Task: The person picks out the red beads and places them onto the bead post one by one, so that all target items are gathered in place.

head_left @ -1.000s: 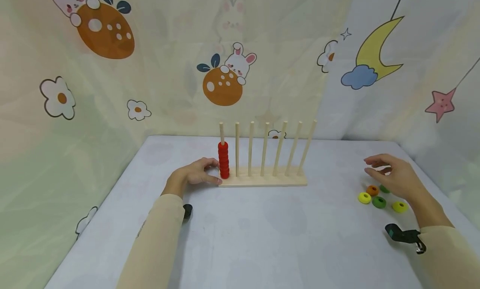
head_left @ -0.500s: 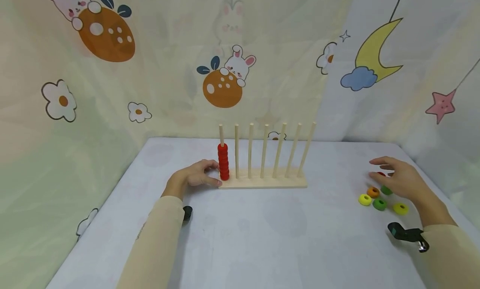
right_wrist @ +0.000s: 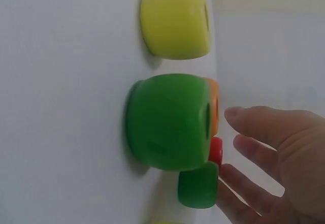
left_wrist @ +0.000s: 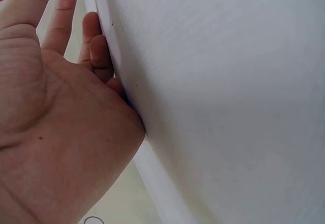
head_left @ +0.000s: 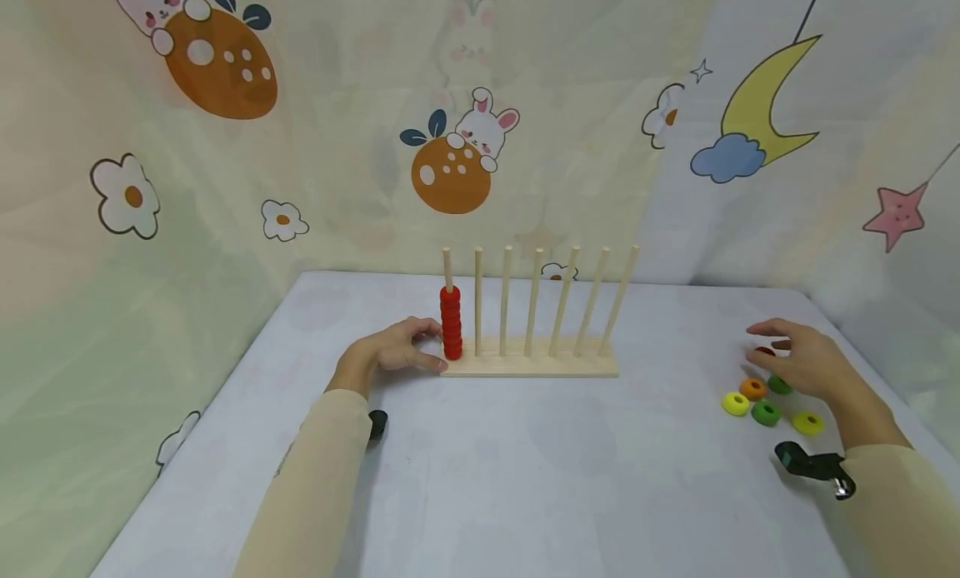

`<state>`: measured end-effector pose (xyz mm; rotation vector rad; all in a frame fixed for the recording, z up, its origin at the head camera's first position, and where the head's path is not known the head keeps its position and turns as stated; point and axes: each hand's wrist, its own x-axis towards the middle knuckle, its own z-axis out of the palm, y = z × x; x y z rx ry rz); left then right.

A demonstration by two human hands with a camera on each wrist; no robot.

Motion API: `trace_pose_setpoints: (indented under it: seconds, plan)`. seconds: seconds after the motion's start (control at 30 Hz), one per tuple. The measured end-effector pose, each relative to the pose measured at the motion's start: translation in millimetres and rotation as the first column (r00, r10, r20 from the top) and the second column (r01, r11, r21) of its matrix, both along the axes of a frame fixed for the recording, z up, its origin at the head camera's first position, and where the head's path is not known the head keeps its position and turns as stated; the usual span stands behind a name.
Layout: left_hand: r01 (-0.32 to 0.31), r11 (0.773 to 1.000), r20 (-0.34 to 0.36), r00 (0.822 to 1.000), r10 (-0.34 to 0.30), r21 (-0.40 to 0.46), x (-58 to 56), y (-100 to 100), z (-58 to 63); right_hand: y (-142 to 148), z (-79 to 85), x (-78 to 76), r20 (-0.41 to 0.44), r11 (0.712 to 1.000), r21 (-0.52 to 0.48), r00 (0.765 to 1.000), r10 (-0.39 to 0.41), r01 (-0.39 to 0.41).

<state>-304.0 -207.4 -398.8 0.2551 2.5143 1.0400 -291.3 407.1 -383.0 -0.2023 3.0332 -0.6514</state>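
Observation:
A wooden peg stand (head_left: 525,364) with a row of upright pegs stands at the far middle of the table in the head view. Red beads (head_left: 452,324) are stacked on its leftmost peg. My left hand (head_left: 393,347) holds the stand's left end, thumb at the front corner and fingers behind. At the right, my right hand (head_left: 806,361) hovers with parted fingers around a partly hidden red bead (right_wrist: 217,150), not gripping it. Near it lie an orange bead (head_left: 753,388), two green beads (head_left: 767,412) and two yellow beads (head_left: 735,404).
A pale cloth covers the table (head_left: 555,461). Printed fabric (head_left: 337,120) hangs behind and at both sides. Dark wrist devices (head_left: 813,465) sit at both sleeves.
My right hand has shifted slightly to the right, and the red bead now shows between its fingers. The left hand and the peg stand stay in place; the head view shifts slightly.

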Motion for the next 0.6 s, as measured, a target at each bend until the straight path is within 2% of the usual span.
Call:
trace_pose_setpoints:
  seconds: [0.3,0.47,0.6]
  plan:
    - [0.003,1.0,-0.008,1.0,-0.003,0.004,-2.2,2.1,1.3,7.2,-8.6,-0.2,0.053,0.999,-0.011,0.998,-0.038,0.039]
    - [-0.01,1.0,0.0,1.0,0.01,0.001,-1.8,2.4,1.4,6.1,-11.2,1.5,0.026,0.998,-0.02,0.998,-0.055,0.055]
    - [-0.028,0.999,0.019,0.999,0.029,-0.02,-0.5,2.6,0.3,-0.6,-6.4,5.8,-0.035,0.994,-0.068,0.996,-0.083,0.081]
